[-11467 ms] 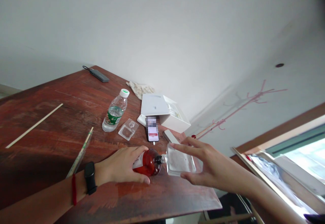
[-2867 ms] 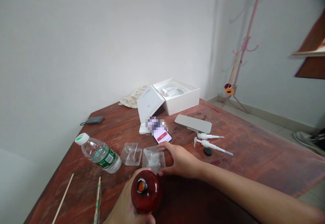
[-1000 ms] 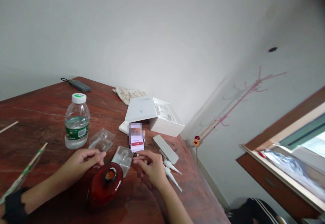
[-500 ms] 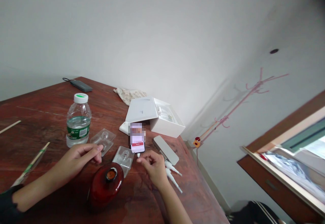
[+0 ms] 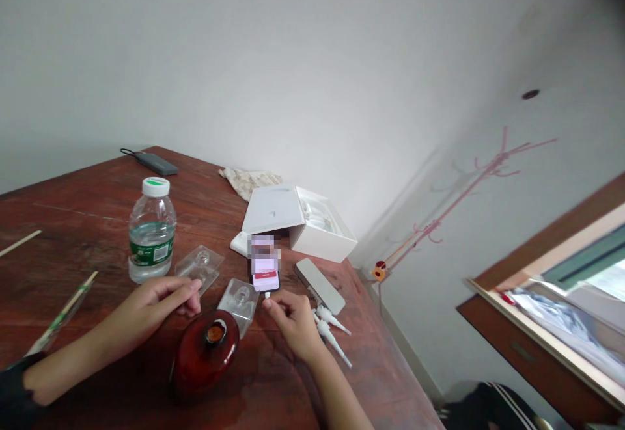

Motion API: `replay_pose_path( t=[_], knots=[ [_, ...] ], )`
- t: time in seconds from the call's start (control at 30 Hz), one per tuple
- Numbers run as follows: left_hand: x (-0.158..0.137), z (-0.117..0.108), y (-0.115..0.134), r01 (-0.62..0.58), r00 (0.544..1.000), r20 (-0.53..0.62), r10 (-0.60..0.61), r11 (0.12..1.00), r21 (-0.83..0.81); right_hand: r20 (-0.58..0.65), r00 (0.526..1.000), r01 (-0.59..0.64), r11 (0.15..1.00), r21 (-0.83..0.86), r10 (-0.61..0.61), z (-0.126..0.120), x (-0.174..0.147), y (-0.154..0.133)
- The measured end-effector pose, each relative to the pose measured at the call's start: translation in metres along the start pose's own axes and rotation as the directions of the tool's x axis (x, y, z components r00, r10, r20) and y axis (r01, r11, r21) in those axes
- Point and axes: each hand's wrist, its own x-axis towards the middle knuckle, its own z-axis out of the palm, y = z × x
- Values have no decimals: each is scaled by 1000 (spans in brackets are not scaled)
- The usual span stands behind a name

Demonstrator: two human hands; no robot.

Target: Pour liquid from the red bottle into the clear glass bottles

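Observation:
My right hand point(image 5: 291, 322) is closed, thumb and forefinger at a small white cable plug point(image 5: 267, 295) at the lower end of a phone point(image 5: 266, 280). The phone's screen is lit, its upper part blurred out. My left hand point(image 5: 173, 295) rests with curled fingers and the thumb laid over them; nothing shows in it. Beside it lies a clear plastic adhesive hook point(image 5: 200, 267). A second clear hook point(image 5: 240, 300) lies between my hands. Nearer to me stands a dark red glossy bottle point(image 5: 205, 358) with an uncapped round mouth.
A water bottle point(image 5: 152, 231) stands behind my left hand. An open white box point(image 5: 322, 241) sits beyond the phone. At right are a grey-white case point(image 5: 319, 285) and white pump nozzles point(image 5: 334, 342). Wrapped chopsticks point(image 5: 66, 313), a dark device point(image 5: 156, 163) and a cloth point(image 5: 247, 181) lie further out.
My right hand has shifted very slightly and stays at the plug. The view has moved a little; my left hand and the other things keep their places.

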Motion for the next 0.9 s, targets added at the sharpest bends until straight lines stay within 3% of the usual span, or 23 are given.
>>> replay_pose_path(
  t=[0.23,0.77,0.9],
  knots=[
    [-1,0,1,-51,998,30,51,999,-14,85,996,-10,999,-34,13,1,1,0],
    [-4,4,-9,37,999,24,-36,998,-51,150,988,-21,997,-78,32,1,2,4],
    [0,5,-14,79,993,85,-80,997,19,145,989,-24,996,-84,36,0,3,4]
  ],
)
